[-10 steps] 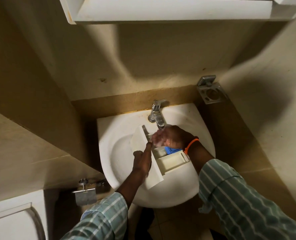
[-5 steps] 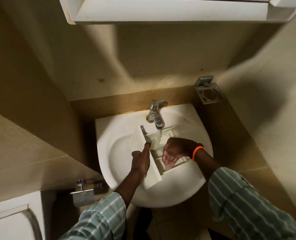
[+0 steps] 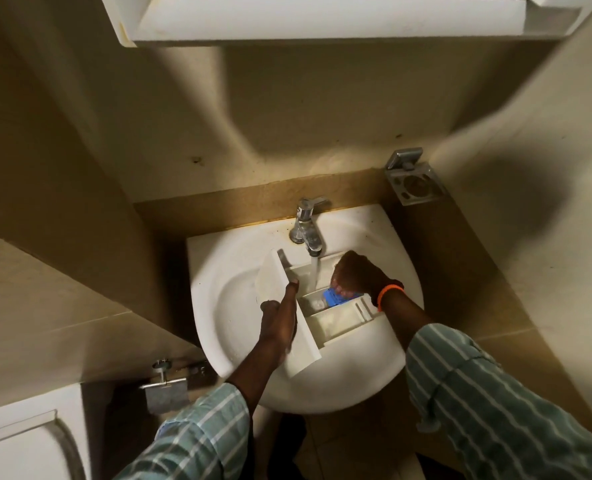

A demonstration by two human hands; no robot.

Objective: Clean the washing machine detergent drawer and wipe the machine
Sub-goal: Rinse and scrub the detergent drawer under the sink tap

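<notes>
Detergent drawer (image 3: 325, 320) sits under the running tap (image 3: 308, 233), left hand (image 3: 279, 320) gripping its front. Right hand (image 3: 358, 277) (curled, contents unclear) rubs inside; machine wiping remains.

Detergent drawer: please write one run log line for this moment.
detergent drawer in sink | tap running | left hand holds | right hand rubs

right hand (image 3: 358, 273) shifted back up toward the tap (image 3: 307, 230), blue insert (image 3: 336, 299) uncovered again beneath its fingers

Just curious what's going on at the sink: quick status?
Left hand grips detergent drawer front. Right hand scrubs inside, beside blue insert. Tap running. Nothing in the way.
</notes>
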